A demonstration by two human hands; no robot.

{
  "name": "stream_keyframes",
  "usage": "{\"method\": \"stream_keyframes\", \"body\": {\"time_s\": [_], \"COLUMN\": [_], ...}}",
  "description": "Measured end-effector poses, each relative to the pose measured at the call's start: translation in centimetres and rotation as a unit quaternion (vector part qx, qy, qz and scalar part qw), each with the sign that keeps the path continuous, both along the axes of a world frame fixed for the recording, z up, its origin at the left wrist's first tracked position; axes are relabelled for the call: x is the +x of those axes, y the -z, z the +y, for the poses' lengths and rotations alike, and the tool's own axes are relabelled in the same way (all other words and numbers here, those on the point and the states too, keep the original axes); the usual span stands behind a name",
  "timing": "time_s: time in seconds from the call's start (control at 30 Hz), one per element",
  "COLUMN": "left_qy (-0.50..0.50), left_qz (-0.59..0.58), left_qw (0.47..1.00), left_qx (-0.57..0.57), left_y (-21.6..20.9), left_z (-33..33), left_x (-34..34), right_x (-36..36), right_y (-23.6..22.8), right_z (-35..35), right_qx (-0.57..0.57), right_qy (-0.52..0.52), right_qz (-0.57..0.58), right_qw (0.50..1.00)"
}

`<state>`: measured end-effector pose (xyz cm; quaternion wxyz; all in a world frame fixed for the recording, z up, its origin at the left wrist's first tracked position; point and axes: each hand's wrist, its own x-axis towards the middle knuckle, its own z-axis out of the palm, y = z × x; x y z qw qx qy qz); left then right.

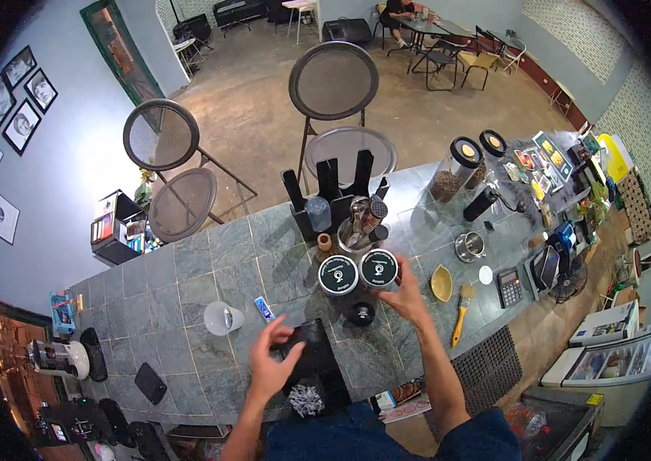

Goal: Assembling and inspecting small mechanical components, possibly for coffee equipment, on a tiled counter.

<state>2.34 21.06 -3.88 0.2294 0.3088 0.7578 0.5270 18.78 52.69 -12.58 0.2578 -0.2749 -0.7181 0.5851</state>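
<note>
My right hand (404,298) grips the right side of a round container (379,268) with a dark green top and white rim. A matching round container (338,275) stands against its left side. My left hand (270,355) is raised over a black mat (316,349), thumb and fingers apart, holding nothing. A black round knob-like piece (361,313) sits just in front of the containers. Left of the mat are a small blue-and-white packet (264,309) and a translucent cup (222,318). A grey tufted thing (306,399) lies at the mat's near end.
Behind the containers stand a metal jug of utensils (356,230) and a black organizer (298,203). To the right are a boat-shaped dish (441,283), a brush (461,313), a calculator (509,287) and a coffee bean jar (456,169). Mesh-backed chairs (334,81) stand beyond the tiled counter (164,284).
</note>
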Motion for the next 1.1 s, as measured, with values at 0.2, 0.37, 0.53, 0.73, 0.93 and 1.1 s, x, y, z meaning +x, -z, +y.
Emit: {"method": "stream_keyframes", "body": {"time_s": [0.2, 0.37, 0.53, 0.73, 0.93, 1.1], "left_qy": [0.111, 0.117, 0.084, 0.084, 0.093, 0.101], "left_qz": [0.226, 0.237, 0.237, 0.26, 0.249, 0.238], "left_qw": [0.966, 0.961, 0.965, 0.959, 0.962, 0.963], "left_qx": [-0.062, -0.083, -0.075, -0.075, -0.068, -0.077], "left_y": [0.6, 2.8, 3.0, 3.5, 3.7, 3.3], "left_z": [11.2, 14.0, 13.3, 13.7, 13.6, 13.7], "left_x": [-2.2, -3.0, -3.3, -3.3, -3.9, -3.7], "right_x": [-0.5, 0.0, -0.4, -0.6, -0.7, -0.1], "right_y": [-0.2, 1.2, 0.7, 1.2, 1.5, 2.8], "right_z": [-1.2, -1.5, -2.2, -2.0, -1.8, -1.3], "right_qx": [-0.004, 0.009, 0.007, 0.022, 0.018, 0.003], "right_qy": [0.018, 0.017, 0.027, 0.03, 0.015, 0.006], "right_qz": [-0.017, 0.034, 0.012, 0.004, -0.021, 0.001], "right_qw": [1.0, 0.999, 1.0, 0.999, 0.999, 1.0]}}
